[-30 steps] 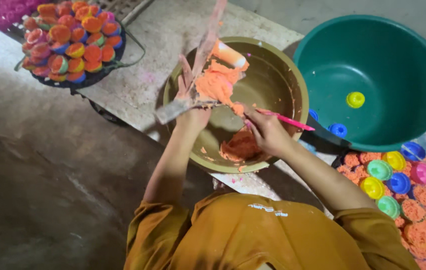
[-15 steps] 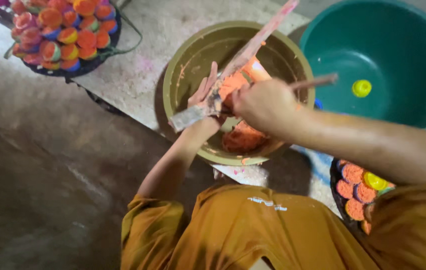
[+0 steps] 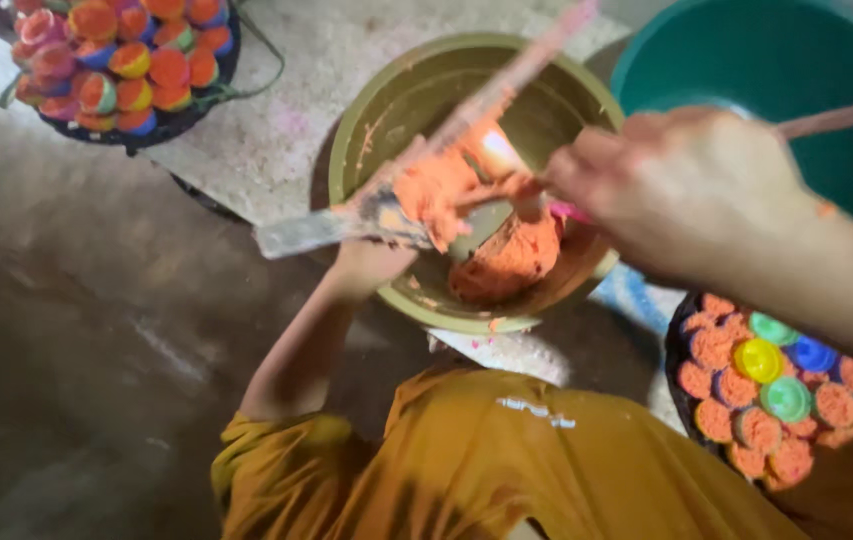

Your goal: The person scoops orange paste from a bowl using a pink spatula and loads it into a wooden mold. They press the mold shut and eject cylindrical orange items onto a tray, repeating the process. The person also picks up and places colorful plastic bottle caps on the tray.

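My left hand [image 3: 372,268] grips a long flat metal strip [image 3: 307,232] from below and holds it slanted over an olive bowl [image 3: 387,100]. A lump of orange paste [image 3: 432,190] sticks to the strip. My right hand [image 3: 687,190] is raised close to the camera and blurred. It is closed on a thin pinkish stick [image 3: 842,115] whose other end touches the paste on the strip. More orange paste [image 3: 507,262] lies in the bottom of the bowl.
A teal basin [image 3: 747,60] stands right of the bowl. A dark basket [image 3: 222,75] of several multicoloured filled cups sits at the top left. At the bottom right is a dark tray [image 3: 675,345] of small cups, most filled with orange paste. Dark floor lies to the left.
My right hand has risen from the bowl toward the camera with the stick, now working at the paste on the strip. The view has shifted closer and to the left.
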